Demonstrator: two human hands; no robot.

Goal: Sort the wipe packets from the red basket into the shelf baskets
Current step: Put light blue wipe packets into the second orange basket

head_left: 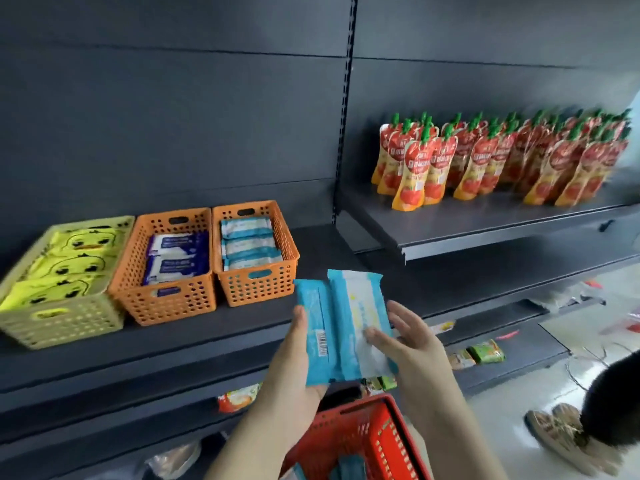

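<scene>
Two light blue wipe packets are held side by side in front of the shelf. My left hand (298, 355) grips the left packet (317, 327), whose barcode side faces me, from below. My right hand (405, 337) holds the right packet (356, 306), fingers lying over its lower front. Under my hands stands the red basket (360, 434) with more blue packets at its bottom. On the shelf stand three baskets: a pale yellow one (59, 320) with yellow duck packets, an orange one (166, 299) with white and dark blue packets, and another orange one (258, 285) with light blue packets.
Red tomato sauce pouches (498, 157) stand in rows on a higher shelf at the right. Snack packets (485, 353) lie on lower shelves. A person's shoes (561, 434) and dark clothing show on the floor at the lower right.
</scene>
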